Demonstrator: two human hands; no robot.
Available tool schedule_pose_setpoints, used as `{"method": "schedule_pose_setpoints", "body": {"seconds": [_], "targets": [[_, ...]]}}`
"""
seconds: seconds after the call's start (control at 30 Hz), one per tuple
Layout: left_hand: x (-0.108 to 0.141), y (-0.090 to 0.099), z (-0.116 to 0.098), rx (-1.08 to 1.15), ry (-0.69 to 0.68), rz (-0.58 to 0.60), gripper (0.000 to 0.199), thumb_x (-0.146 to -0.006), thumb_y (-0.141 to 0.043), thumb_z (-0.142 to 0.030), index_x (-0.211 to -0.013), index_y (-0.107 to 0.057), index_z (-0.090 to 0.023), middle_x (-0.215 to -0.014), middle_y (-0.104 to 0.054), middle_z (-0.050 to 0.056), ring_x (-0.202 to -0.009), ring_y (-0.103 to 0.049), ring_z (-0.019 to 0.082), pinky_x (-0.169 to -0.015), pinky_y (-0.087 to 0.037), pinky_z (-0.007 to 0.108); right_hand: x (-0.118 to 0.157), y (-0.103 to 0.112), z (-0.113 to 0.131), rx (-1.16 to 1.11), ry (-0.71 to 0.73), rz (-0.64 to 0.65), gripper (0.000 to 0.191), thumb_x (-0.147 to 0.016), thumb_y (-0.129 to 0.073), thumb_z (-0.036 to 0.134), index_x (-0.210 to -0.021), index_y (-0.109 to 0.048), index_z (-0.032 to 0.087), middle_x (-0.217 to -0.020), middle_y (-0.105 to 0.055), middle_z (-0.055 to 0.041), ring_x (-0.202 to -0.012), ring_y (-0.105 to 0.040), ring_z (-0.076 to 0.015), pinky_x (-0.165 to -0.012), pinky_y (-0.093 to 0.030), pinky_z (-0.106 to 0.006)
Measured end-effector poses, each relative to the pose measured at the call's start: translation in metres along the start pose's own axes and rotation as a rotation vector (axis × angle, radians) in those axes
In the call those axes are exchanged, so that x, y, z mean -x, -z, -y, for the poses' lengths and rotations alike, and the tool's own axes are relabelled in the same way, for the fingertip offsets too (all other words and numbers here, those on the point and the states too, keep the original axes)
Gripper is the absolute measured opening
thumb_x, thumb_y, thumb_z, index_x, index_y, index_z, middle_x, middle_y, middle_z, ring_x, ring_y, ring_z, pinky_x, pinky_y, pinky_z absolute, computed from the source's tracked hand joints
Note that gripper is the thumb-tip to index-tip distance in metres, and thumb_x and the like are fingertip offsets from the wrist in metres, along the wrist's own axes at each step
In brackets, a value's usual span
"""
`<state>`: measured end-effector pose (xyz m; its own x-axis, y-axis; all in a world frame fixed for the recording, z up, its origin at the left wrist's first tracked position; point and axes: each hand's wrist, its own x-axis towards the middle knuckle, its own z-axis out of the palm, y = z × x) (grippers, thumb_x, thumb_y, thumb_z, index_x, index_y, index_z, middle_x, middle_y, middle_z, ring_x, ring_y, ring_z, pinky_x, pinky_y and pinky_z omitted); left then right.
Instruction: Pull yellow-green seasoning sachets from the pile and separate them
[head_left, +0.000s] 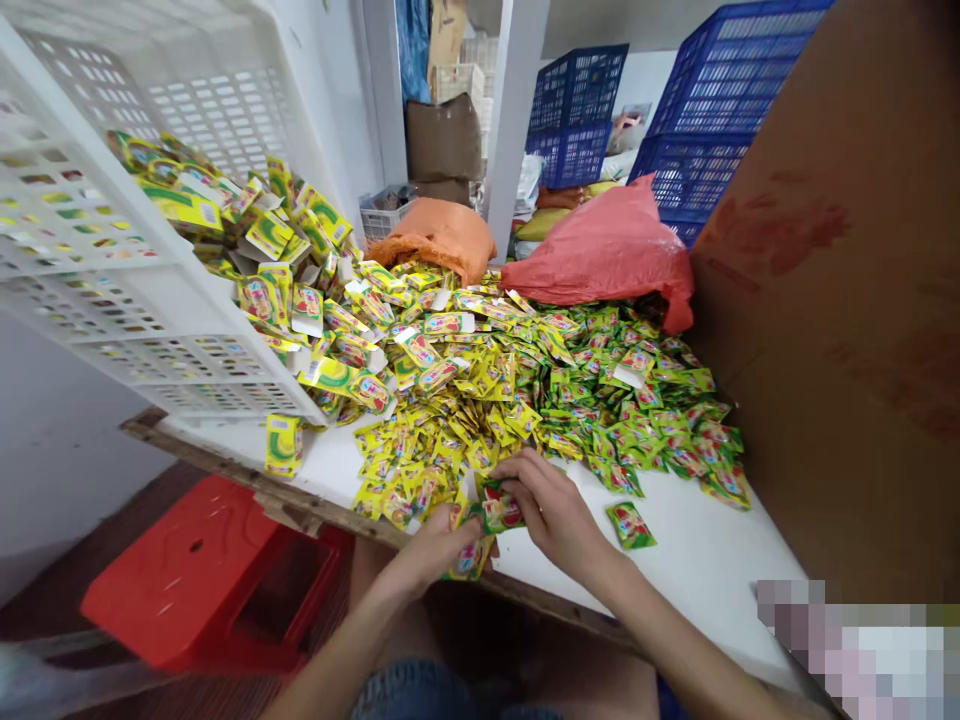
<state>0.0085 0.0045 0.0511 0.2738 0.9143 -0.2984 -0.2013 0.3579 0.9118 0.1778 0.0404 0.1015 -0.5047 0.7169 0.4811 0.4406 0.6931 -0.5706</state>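
Low over the table's front edge, my left hand (pixel 437 552) is closed on a small yellow-green box (pixel 472 560), with a white flap standing up at its top. My right hand (pixel 559 512) pinches a green sachet (pixel 501 508) by its upper side, right against the box. How far the sachet is inside the box I cannot tell. Just beyond both hands spreads a heap of yellow sachets (pixel 420 450). Green sachets (pixel 637 420) are piled to the right, and a single green sachet (pixel 631 525) lies apart on the white tabletop (pixel 697 560).
A white crate (pixel 202 370) lies tipped at the left, spilling small yellow boxes (pixel 334 375). An orange sack (pixel 442 235) and a red sack (pixel 607 245) lie behind the heap. A tall cardboard box (pixel 840 330) walls the right side. Below left stands a red stool (pixel 180 570).
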Motion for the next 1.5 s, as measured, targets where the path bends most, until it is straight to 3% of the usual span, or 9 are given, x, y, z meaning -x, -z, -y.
{"method": "schedule_pose_setpoints", "body": {"seconds": [0.23,0.5,0.6,0.7,0.77,0.97,1.3,1.43,1.5], "targets": [[-0.004,-0.018,0.01,0.056,0.008,-0.055,0.04,-0.066,-0.07,-0.042,-0.092,-0.065,-0.011,-0.071,-0.069,0.006,-0.057,-0.061,0.015,-0.055,-0.047,0.024,0.023,-0.026,-0.003,-0.181,-0.228,-0.213,0.02,-0.09,-0.042,0.021,-0.098,-0.06,0.024,-0.09,-0.059,-0.0044,-0.086,-0.056,-0.018,-0.073,-0.046,-0.029],[-0.009,-0.025,0.019,0.143,-0.03,-0.151,0.042,-0.065,-0.071,-0.043,-0.089,-0.063,-0.01,-0.068,-0.069,0.007,-0.054,-0.06,0.014,-0.056,-0.048,0.026,0.039,-0.044,-0.023,-0.378,-0.62,-0.631,0.027,-0.084,-0.05,0.04,-0.097,-0.059,0.018,-0.078,-0.06,-0.0036,-0.069,-0.054,-0.0162,-0.057,-0.044,-0.026],[-0.004,-0.016,0.016,0.242,-0.009,-0.196,0.045,-0.061,-0.075,-0.041,-0.092,-0.062,-0.011,-0.073,-0.07,0.008,-0.057,-0.063,0.015,-0.057,-0.049,0.026,0.044,-0.037,-0.031,-0.493,-0.656,-0.557,0.027,-0.081,-0.055,0.042,-0.093,-0.058,0.018,-0.072,-0.058,-0.0004,-0.062,-0.051,-0.0132,-0.054,-0.041,-0.023],[0.003,-0.008,0.014,0.315,0.071,-0.025,0.047,-0.061,-0.076,-0.038,-0.096,-0.061,-0.01,-0.07,-0.07,0.008,-0.056,-0.064,0.017,-0.056,-0.049,0.026,0.05,-0.032,-0.035,-0.54,-0.629,-0.355,0.026,-0.078,-0.058,0.043,-0.085,-0.059,0.018,-0.069,-0.056,0.001,-0.059,-0.049,-0.0121,-0.054,-0.04,-0.023],[0.004,-0.008,0.014,0.334,0.09,0.065,0.046,-0.062,-0.076,-0.037,-0.096,-0.061,-0.009,-0.065,-0.069,0.009,-0.056,-0.064,0.017,-0.054,-0.048,0.025,0.052,-0.032,-0.035,-0.53,-0.636,-0.364,0.027,-0.077,-0.059,0.044,-0.083,-0.058,0.018,-0.068,-0.055,0.0016,-0.058,-0.049,-0.0119,-0.053,-0.04,-0.022],[0.001,-0.022,0.023,0.436,-0.016,0.002,0.051,-0.069,-0.072,-0.034,-0.111,-0.058,-0.008,-0.072,-0.07,0.009,-0.061,-0.063,0.016,-0.055,-0.047,0.023,0.055,-0.045,-0.032,-0.652,-0.815,-0.873,0.027,-0.079,-0.053,0.047,-0.087,-0.045,0.022,-0.06,-0.051,0.0067,-0.043,-0.044,-0.0091,-0.04,-0.036,-0.02],[0.006,-0.035,0.034,0.384,-0.011,-0.012,0.045,-0.061,-0.078,-0.032,-0.099,-0.065,-0.011,-0.081,-0.071,0.01,-0.077,-0.066,0.022,-0.07,-0.049,0.028,0.057,-0.076,-0.015,-0.136,-0.916,-0.608,0.023,-0.086,-0.041,0.04,-0.097,-0.046,0.02,-0.074,-0.065,-0.0049,-0.065,-0.063,-0.0208,-0.058,-0.046,-0.03],[0.003,-0.022,0.029,0.322,-0.04,-0.028,0.049,-0.061,-0.078,-0.035,-0.103,-0.064,-0.013,-0.089,-0.071,0.01,-0.08,-0.066,0.021,-0.07,-0.049,0.027,0.059,-0.05,-0.02,0.015,-0.648,-0.396,0.033,-0.084,-0.045,0.035,-0.112,-0.048,0.018,-0.106,-0.061,-0.0128,-0.098,-0.058,-0.0246,-0.079,-0.046,-0.038],[0.003,-0.016,0.026,0.265,-0.013,0.033,0.049,-0.062,-0.077,-0.035,-0.103,-0.063,-0.012,-0.082,-0.071,0.01,-0.072,-0.065,0.019,-0.065,-0.049,0.026,0.058,-0.028,-0.021,-0.036,-0.493,-0.167,0.039,-0.082,-0.05,0.031,-0.12,-0.047,0.02,-0.117,-0.057,-0.011,-0.107,-0.053,-0.0234,-0.088,-0.043,-0.038]]}}
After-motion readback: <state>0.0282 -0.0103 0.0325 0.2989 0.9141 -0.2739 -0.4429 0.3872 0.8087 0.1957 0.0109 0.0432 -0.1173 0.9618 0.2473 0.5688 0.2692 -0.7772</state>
